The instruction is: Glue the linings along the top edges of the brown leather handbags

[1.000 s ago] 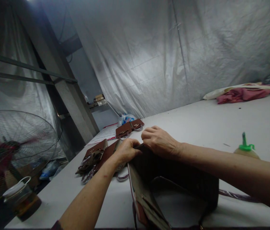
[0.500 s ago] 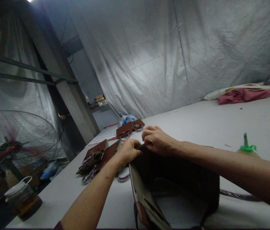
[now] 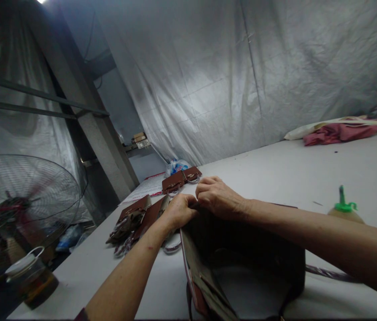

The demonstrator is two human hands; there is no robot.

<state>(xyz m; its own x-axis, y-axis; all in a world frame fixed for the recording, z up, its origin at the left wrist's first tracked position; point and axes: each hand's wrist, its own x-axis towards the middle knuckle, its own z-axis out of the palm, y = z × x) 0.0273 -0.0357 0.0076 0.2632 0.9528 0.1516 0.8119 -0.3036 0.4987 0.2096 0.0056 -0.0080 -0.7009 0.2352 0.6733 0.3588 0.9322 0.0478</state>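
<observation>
A brown handbag (image 3: 197, 285) with a dark olive lining stands on the white table right in front of me, its open side facing me. My left hand (image 3: 179, 211) pinches the bag's far left corner between thumb and fingers. Close beside it, my right hand (image 3: 215, 195) has its fingers curled on the same edge, and the fingertips are hidden behind the knuckles. A wrapped handle (image 3: 332, 273) sticks out on the bag's right side, partly under my right forearm.
Several brown bag pieces (image 3: 151, 216) lie beyond my left hand, with more brown pieces (image 3: 182, 177) farther back. At left are a lidded jar (image 3: 33, 278) and a fan (image 3: 24, 205). A green-topped bottle (image 3: 345, 209) and red cloth (image 3: 340, 133) are at right.
My right hand has shifted very slightly left and its forearm a little lower. Both hands remain at the same corner of the handbag.
</observation>
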